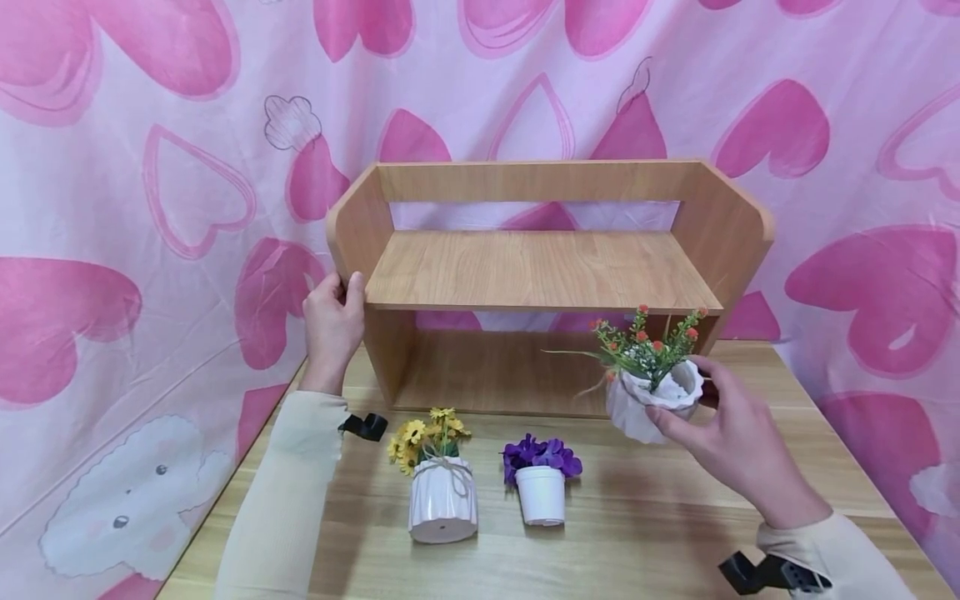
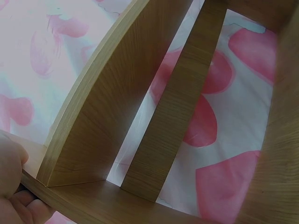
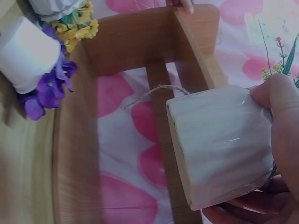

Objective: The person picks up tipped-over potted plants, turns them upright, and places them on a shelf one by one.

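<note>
My right hand holds a white ceramic flowerpot by its rim, lifted in front of the shelf's right side. Green sprigs with small orange-red flowers rise from it. In the right wrist view the pot's glossy ribbed side faces the camera, and a strand of twine trails from it. With its fingers curled round the front edge of the left side panel, my left hand grips a two-tier wooden shelf. The left wrist view shows that hand's fingers below the board's edge.
On the table before the shelf lies a white pot of yellow flowers, tied with twine. Right of it, a smaller white pot holds purple flowers. Behind the shelf hangs a pink heart-patterned cloth.
</note>
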{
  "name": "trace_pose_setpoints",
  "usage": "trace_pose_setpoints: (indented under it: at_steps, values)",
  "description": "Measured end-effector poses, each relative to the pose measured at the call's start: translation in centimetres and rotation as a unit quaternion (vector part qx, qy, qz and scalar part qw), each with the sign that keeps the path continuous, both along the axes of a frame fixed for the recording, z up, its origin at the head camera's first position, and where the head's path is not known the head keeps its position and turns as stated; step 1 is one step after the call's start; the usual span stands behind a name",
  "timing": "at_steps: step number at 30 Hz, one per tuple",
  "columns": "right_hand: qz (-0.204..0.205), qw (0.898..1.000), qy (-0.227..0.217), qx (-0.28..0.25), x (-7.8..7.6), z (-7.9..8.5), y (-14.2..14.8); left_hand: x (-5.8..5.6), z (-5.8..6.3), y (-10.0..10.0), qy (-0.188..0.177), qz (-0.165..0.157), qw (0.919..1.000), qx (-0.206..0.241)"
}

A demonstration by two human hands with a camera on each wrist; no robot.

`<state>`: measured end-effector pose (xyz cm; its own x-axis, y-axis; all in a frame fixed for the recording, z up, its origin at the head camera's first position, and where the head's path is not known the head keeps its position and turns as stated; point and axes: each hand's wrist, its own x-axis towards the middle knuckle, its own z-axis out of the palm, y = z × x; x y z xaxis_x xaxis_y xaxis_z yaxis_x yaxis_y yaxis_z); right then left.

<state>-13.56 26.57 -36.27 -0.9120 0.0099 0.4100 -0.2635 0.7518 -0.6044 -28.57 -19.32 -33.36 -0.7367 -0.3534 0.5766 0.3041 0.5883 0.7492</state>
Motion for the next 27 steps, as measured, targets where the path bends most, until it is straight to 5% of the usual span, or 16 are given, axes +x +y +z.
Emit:
trace_pose_setpoints:
  at_steps: [27]
  values:
    - [-0.011,0.999,0.014,-0.028,-3.6,7.3,0.6,0.0,0.0,0.0,0.011,0.000,0.9999,-0.005]
